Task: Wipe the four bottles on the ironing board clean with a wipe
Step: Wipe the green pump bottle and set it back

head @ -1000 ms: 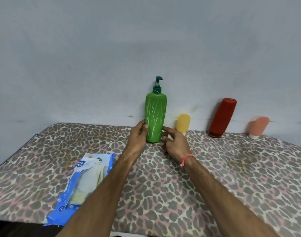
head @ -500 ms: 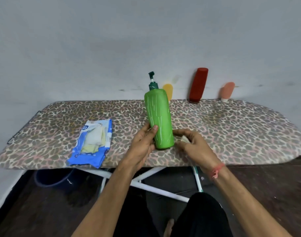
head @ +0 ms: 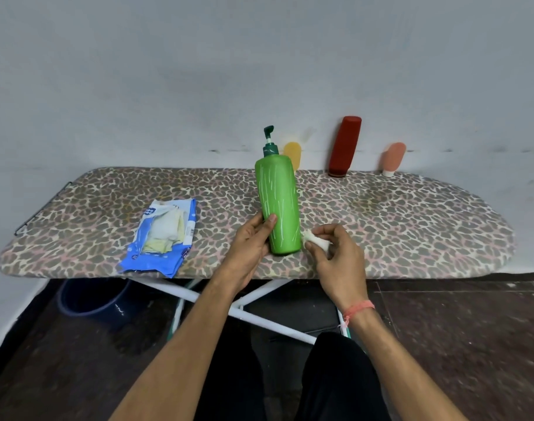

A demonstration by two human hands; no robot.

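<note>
Green bottle (head: 279,205): pump-top bottle, near the front edge of the ironing board (head: 411,214), about mid-length; tilted slightly, base low at the front edge, whether it rests on the cover cannot be told.
Left hand (head: 247,247): curled round the lower body of the green bottle from the left, thumb across its front.
Right hand (head: 338,253): pinches a small bunched white wipe (head: 315,240) between thumb and fingers, just beside the bottle's lower right side; contact with the bottle cannot be told.
Other bottles: yellow bottle (head: 292,154), red bottle (head: 344,145) and pink bottle (head: 393,158) lean on the wall along the back edge, right of centre, apart from one another.
Wipe pack (head: 159,235): blue, torn open, lying flat toward the left end, near the front edge.
Handling, judged: rigid smooth plastic, likely slick once damp; fill level not visible, so weight unknown. Tall and narrow, so it tips easily.
Hold, judged: lower or mid body, not the pump neck, which may turn or press down.
Step, judged: first bottle in hand; three remaining at the back edge.
</note>
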